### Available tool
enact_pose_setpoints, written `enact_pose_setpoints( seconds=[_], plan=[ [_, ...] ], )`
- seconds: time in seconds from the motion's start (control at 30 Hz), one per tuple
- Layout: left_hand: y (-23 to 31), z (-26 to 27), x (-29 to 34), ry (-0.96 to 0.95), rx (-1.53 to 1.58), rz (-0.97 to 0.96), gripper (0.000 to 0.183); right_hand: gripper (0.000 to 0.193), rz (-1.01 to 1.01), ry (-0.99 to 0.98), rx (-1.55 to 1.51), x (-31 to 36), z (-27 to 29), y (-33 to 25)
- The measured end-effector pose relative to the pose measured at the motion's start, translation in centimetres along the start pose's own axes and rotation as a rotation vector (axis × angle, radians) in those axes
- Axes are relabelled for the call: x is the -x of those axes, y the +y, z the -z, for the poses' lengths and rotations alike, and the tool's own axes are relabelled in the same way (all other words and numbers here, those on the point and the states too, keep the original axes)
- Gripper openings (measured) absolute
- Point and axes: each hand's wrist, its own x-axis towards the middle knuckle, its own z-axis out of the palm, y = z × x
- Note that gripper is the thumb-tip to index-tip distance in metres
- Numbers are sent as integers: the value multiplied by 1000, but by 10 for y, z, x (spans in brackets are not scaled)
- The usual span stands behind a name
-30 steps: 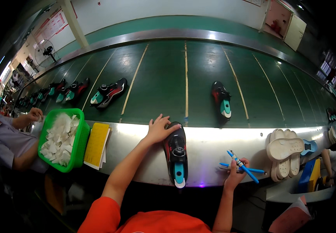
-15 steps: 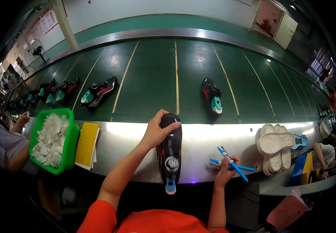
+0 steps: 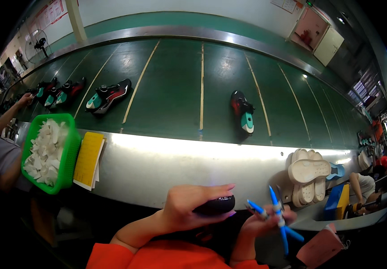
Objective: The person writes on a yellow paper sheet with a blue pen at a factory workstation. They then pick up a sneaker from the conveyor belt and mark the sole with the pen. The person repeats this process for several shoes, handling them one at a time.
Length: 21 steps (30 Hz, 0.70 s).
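While the left hand (image 3: 187,201) curls around a dark, smooth, round-ended shoe (image 3: 216,208), thumb and fingers on opposite sides of it, the right hand (image 3: 266,224) is just beside it, closed on a loose cluster of slim, bright-blue, pen-like sticks (image 3: 274,199) with pale bands. Motion blurs that hand, so the grip of each finger cannot be told.

The shoe is held at the near edge of a shiny, bare-metal ledge (image 3: 135,166), close to the person's orange top (image 3: 180,253); its end points rightward and the rest is lost behind the hand and in shadow. Judging by this, the work on it is under way, not finished: it is in hand, set down on neither ledge nor belt, and the sticks stand apart from it. Whether any mark or other treatment is already on it cannot be seen.

Past the ledge, on a dark-green, flat belt (image 3: 166,98) with pale cross-lines, a black-and-red shoe with a turquoise heel (image 3: 242,112) stands alone to the right, and a similar black, red and turquoise shoe (image 3: 109,95) lies to the left, with more beyond it. How complete those are, the view does not show.
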Motion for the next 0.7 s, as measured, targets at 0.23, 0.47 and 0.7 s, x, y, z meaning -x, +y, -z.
enact_pose_setpoints(
  seconds=[0.23, 0.47, 0.7],
  plan=[
    [-4, -4, -3, 40, 8, 70, 35, 34, 258, -2, 106, -2, -30, -49],
    [-7, 1, -2, -13, 73, 144, 41, 38, 346, -53, 235, 7, -43, -49],
    [-8, -1, 1, 40, 20, 124, 41, 41, 441, 110, 458, 16, -53, -49]
  ],
)
